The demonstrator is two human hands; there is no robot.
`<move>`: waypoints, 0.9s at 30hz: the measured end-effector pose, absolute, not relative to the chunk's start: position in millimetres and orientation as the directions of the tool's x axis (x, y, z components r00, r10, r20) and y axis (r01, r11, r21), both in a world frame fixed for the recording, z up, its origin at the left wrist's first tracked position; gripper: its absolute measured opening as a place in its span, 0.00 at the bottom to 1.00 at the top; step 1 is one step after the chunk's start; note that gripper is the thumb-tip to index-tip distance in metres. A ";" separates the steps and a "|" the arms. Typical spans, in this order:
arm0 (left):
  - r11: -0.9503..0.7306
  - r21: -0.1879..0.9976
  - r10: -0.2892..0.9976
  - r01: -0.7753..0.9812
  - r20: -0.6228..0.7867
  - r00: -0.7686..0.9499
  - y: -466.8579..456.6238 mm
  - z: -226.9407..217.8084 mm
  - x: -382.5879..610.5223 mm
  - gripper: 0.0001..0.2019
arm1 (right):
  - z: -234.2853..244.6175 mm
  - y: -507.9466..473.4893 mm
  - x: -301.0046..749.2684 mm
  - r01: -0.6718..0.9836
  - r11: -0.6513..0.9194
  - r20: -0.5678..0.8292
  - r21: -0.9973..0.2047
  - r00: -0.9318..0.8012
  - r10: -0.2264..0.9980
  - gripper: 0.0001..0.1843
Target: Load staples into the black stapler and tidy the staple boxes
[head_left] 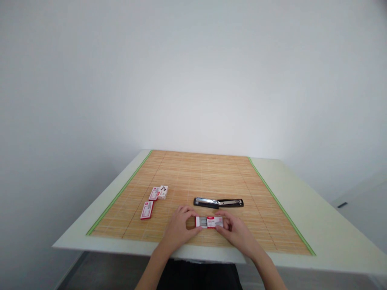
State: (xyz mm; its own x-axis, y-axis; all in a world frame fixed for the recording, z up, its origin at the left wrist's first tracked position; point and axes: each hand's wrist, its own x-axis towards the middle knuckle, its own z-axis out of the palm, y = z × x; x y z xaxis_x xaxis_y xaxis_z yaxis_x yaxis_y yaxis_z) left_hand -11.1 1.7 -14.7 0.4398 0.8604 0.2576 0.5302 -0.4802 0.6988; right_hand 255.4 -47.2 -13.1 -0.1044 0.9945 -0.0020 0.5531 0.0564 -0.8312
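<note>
Between my hands, just above or on the mat, is a small red-and-white staple box [214,222]. Its inner tray pokes out at the left end, and grey staples show in it. My left hand [179,227] pinches the tray end with thumb and fingers. The sleeve's right end is gripped by my right hand [237,233], thumb in front and fingers behind. Right beyond the box lies a black stapler [218,202], swung open flat so that its metal parts show.
A bamboo mat [199,173] with green edging covers the middle of the white table [305,201]. To the left lie a red-and-white box [146,210], another like it [153,193], and a small white box [163,192] touching that one. A wall rises behind.
</note>
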 end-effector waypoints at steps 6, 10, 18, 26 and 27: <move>-0.483 0.702 0.859 0.523 0.265 0.438 2.0 -14.9 -10.5 0.15 | 24.5 -31.1 227.4 0.726 0.170 0.023 -0.666 -0.208 0.978 0.09; -0.484 0.708 0.857 0.514 0.264 0.442 1.5 -13.5 -10.5 0.15 | 42.5 -11.8 210.3 0.848 0.289 -0.048 -0.443 -0.345 0.937 0.08; -0.484 0.711 0.857 0.510 0.269 0.439 0.9 -14.4 -10.7 0.15 | 53.0 8.4 192.3 0.868 0.395 -0.084 -0.301 -0.437 0.895 0.07; -0.477 0.711 0.863 0.517 0.268 0.428 2.9 -19.1 -10.6 0.16 | 41.2 -8.2 230.7 0.821 0.217 -0.005 -0.529 -0.258 0.966 0.03; -0.476 0.711 0.863 0.517 0.265 0.431 3.1 -18.8 -10.6 0.16 | 36.0 -11.5 236.6 0.805 0.193 -0.001 -0.561 -0.234 0.972 0.03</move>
State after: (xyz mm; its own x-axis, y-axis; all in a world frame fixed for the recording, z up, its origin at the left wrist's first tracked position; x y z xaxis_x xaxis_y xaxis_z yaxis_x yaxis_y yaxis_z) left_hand -10.6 3.1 -18.8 0.4306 0.8627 0.2651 0.5166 -0.4764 0.7115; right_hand 236.6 -11.5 36.0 -0.2339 0.9723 -0.0011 0.8053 0.1930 -0.5606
